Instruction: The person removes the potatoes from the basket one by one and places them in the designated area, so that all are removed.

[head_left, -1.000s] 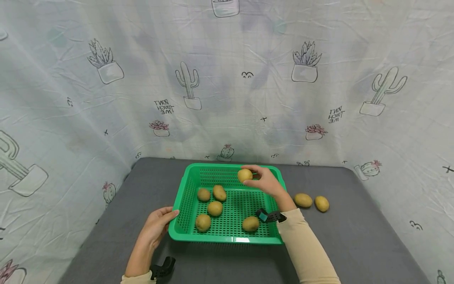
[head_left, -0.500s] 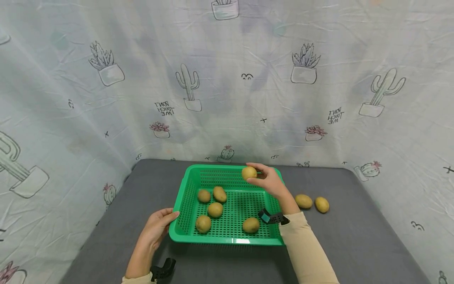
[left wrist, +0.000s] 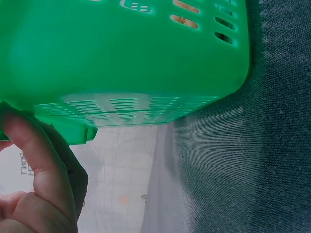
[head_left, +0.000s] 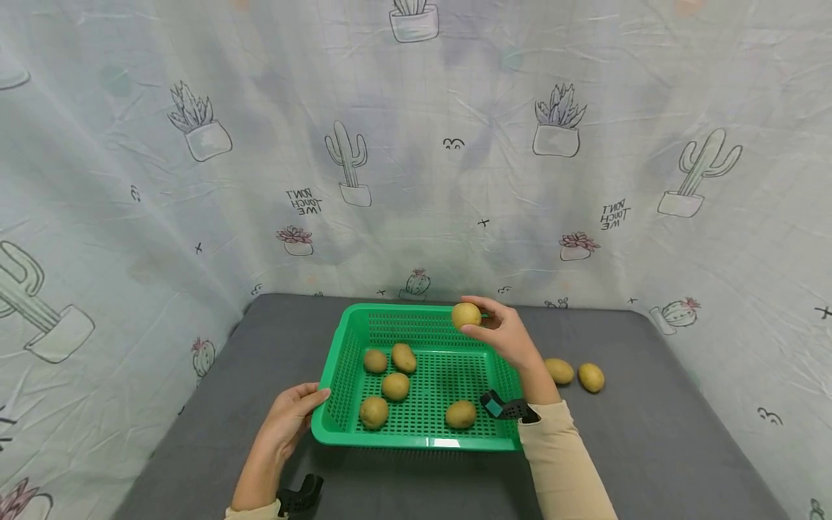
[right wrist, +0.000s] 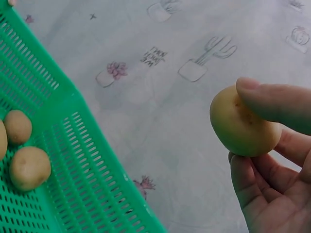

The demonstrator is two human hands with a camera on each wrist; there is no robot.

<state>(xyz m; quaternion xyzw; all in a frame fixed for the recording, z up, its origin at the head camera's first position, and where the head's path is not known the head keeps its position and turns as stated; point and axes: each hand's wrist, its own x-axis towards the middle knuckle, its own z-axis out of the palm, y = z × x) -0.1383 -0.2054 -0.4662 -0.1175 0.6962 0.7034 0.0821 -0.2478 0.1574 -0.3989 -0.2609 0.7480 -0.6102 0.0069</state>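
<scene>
A yellow-brown potato is pinched between the thumb and fingers of my right hand, up over the back right part of a green plastic basket. The right wrist view shows this potato held at the fingertips, with the basket to its left. My left hand grips the basket's left rim, its thumb on top. In the left wrist view, curled fingers lie under the rim. Several potatoes lie on the basket floor, most on the left, and one potato near the front right.
Two more potatoes, a near one partly behind the right forearm and a farther one, lie on the grey cloth right of the basket. A curtain printed with cacti hangs behind and at both sides.
My right hand has moved a little to the right with the potato, toward the basket's back right corner. My left hand stays on the left rim.
</scene>
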